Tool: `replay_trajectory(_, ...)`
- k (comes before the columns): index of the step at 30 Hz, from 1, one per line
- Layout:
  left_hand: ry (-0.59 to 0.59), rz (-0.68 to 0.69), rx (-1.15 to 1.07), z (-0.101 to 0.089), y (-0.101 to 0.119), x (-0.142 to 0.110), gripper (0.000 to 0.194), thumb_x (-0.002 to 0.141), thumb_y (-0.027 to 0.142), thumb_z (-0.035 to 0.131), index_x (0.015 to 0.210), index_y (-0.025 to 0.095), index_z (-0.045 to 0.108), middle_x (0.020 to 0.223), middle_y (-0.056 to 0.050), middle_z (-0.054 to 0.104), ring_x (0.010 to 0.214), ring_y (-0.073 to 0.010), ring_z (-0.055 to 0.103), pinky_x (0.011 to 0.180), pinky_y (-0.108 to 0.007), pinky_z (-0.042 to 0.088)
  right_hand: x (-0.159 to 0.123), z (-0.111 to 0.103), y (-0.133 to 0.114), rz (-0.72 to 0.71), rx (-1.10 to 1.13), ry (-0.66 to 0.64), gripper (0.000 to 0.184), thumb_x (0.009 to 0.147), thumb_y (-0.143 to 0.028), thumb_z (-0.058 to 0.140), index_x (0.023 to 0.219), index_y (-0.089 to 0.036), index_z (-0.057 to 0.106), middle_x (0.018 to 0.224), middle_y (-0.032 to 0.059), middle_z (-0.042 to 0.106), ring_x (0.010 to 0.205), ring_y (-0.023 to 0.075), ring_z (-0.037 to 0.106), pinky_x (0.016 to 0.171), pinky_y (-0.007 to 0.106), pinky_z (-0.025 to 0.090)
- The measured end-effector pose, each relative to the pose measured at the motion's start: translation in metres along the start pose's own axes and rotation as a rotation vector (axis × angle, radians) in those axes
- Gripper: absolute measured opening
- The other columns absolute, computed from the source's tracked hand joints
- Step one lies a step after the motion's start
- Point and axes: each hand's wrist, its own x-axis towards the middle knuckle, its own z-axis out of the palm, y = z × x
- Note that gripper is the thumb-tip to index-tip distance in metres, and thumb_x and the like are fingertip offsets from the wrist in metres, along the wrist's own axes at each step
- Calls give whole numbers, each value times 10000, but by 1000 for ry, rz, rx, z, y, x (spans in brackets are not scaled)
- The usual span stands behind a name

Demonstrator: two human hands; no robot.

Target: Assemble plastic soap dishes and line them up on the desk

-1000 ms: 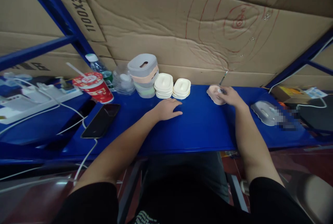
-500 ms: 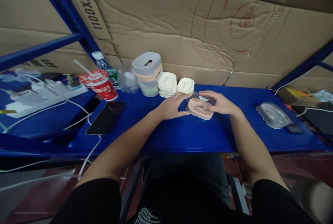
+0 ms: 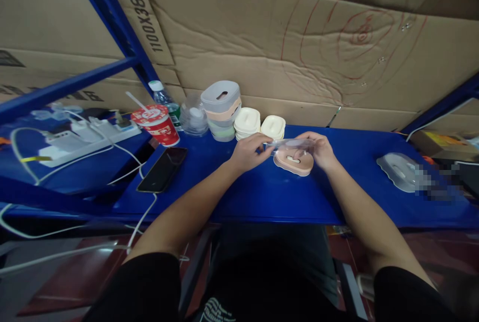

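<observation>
A clear plastic cover [image 3: 287, 143] is tilted nearly edge-on between my two hands. My left hand [image 3: 249, 152] pinches its left edge with thumb and fingers. At the opposite end, my right hand [image 3: 320, 149] grips the cover, its fingertips partly hidden behind the plastic. Just below lies a peach-coloured oval piece with a slot in its top [image 3: 299, 166], set in a clear wavy-edged tray on the blue table. Close behind my hands stand two stacks of cream lids, the left stack [image 3: 247, 121] and the right stack [image 3: 273, 126].
Stacked grey and peach containers [image 3: 220, 100], clear round lids [image 3: 194, 115], a water bottle [image 3: 166, 105] and a red cup [image 3: 159, 125] stand behind on the left. A phone [image 3: 162, 168] lies left, near a power strip [image 3: 93, 140]. Another clear package [image 3: 398, 172] lies right.
The clear cover has lifted and tilted off the peach piece, turning nearly edge-on. My right hand has moved from over the peach piece to the cover's right end. The view has shifted slightly left.
</observation>
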Motion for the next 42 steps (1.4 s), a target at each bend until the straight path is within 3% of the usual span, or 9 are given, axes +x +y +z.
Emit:
replay_trajectory(5, 10, -51, -49, 4, 5, -2, 266, 982, 275, 702, 1229, 177, 702, 831, -10, 771, 557, -82, 618, 618, -234, 561, 5, 2, -1, -33, -11, 156, 754, 702, -936, 706, 997, -242, 706, 785, 62, 793, 441, 195, 661, 434, 348, 556)
replay_trajectory(8, 98, -46, 0, -4, -1, -1, 187, 990, 262, 672, 1157, 197, 727, 775, 14, 747, 608, -92, 654, 650, -240, 573, 9, 1, -1, -75, 23, 254, 650, 768, -841, 750, 1073, -270, 689, 951, 56, 828, 499, 166, 694, 508, 336, 603)
replay_trajectory(12, 488, -226, 251, -41, -33, 7, 107, 973, 265, 626, 1025, 204, 697, 958, -33, 744, 843, -148, 715, 742, -296, 605, 14, -7, 4, -104, 52, 340, 603, 850, -811, 679, 1131, -277, 684, 1157, 76, 813, 612, 156, 746, 579, 324, 629)
replay_trajectory(14, 654, -346, 316, -65, -52, 13, 113, 958, 257, 604, 1048, 210, 653, 1109, -81, 704, 1105, -223, 699, 923, -395, 615, 16, -12, 8, -94, 46, 374, 539, 863, -750, 708, 1112, -273, 693, 1148, 69, 811, 596, 142, 729, 568, 307, 616)
replay_trajectory(16, 789, -470, 342, -87, -67, 19, 166, 957, 201, 544, 1107, 221, 615, 1260, -113, 647, 1282, -256, 623, 1064, -461, 569, 17, -15, 11, -79, 26, 401, 483, 854, -686, 748, 1101, -274, 696, 1143, 58, 807, 585, 130, 713, 565, 297, 606)
replay_trajectory(20, 939, -690, 415, -111, -88, 23, 285, 934, 107, 473, 1184, 209, 565, 1277, -101, 646, 1280, -228, 625, 1112, -442, 547, 18, -17, 16, -83, -56, 402, 440, 876, -631, 729, 1124, -270, 683, 1157, 64, 789, 591, 130, 700, 582, 311, 614)
replay_trajectory(25, 942, -668, 405, -123, -111, 10, 189, 1038, 241, 500, 1199, 188, 583, 1267, -77, 655, 1252, -219, 632, 1009, -434, 581, 16, -14, 15, -90, -72, 382, 415, 881, -600, 734, 1117, -262, 689, 1142, 66, 782, 583, 117, 683, 586, 304, 607)
replay_trajectory(30, 932, -642, 422, -129, -121, 2, 289, 1069, 375, 512, 1225, 141, 581, 1234, -85, 663, 1084, -190, 678, 820, -405, 572, 15, -7, 16, -55, 18, 356, 399, 825, -567, 810, 1059, -256, 720, 1082, 43, 789, 563, 102, 669, 571, 283, 579)
replay_trajectory(42, 798, -586, 570, -147, -112, 1, 329, 1097, 433, 397, 995, 176, 576, 1040, 0, 721, 1281, -231, 611, 869, -502, 408, 15, 0, 19, -28, -55, 281, 424, 830, -595, 790, 1053, -239, 733, 1110, 70, 792, 576, 114, 672, 582, 309, 584)
